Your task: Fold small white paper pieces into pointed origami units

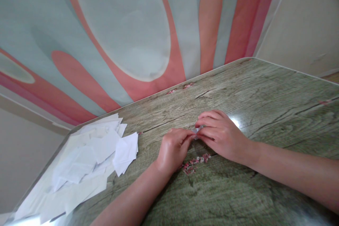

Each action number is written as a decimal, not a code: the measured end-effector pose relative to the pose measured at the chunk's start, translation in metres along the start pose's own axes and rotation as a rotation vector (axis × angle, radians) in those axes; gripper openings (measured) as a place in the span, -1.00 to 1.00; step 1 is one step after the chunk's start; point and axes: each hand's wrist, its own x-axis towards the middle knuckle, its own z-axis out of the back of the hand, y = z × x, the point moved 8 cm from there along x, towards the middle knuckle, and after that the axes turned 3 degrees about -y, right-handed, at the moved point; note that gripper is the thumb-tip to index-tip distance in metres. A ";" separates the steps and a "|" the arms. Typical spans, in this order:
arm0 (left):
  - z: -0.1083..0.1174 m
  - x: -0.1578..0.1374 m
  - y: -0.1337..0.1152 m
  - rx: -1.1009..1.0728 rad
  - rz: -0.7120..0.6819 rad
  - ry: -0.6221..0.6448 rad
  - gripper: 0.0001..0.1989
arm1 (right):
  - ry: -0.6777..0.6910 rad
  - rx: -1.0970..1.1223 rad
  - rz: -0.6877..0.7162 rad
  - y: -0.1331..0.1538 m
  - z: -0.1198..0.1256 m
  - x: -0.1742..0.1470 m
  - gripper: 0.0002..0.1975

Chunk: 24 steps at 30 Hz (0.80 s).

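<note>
Between my two hands, over the middle of the table, is a small folded piece of white paper [195, 132], mostly hidden by the fingers. My left hand [175, 145] pinches its near left end between thumb and forefinger. From the right, my right hand [222, 133] grips the other end with its thumb and fingertips. How the paper is folded is too small to make out. To the left of my left hand lies a small stack of white paper squares [125, 152].
A large loose pile of white paper sheets [79, 162] spreads over the table's left end. The wood-grain table [238, 190] has printed flower patches. Behind its far edge hangs a grey and coral patterned cloth [122, 24], and a plain wall [307, 21] stands at right.
</note>
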 end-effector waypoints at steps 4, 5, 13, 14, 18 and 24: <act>-0.001 0.000 0.003 0.048 0.008 -0.003 -0.91 | -0.002 -0.002 0.005 0.002 -0.001 0.000 -0.85; -0.001 0.000 0.004 0.047 0.011 -0.002 -0.91 | -0.002 -0.002 0.007 0.002 -0.001 0.001 -0.84; -0.001 0.005 0.018 -0.031 0.014 0.109 -0.86 | 0.089 0.037 0.078 -0.012 -0.004 -0.001 -0.79; -0.002 0.005 0.019 -0.048 0.010 0.131 -0.85 | 0.099 0.043 0.084 -0.015 -0.005 -0.002 -0.80; 0.001 0.005 0.022 -0.058 0.006 0.114 -0.82 | 0.111 0.092 0.058 -0.022 -0.008 -0.002 -0.89; 0.008 -0.001 0.000 0.165 -0.065 0.017 -0.80 | 0.120 0.081 -0.026 -0.018 -0.010 0.000 -0.91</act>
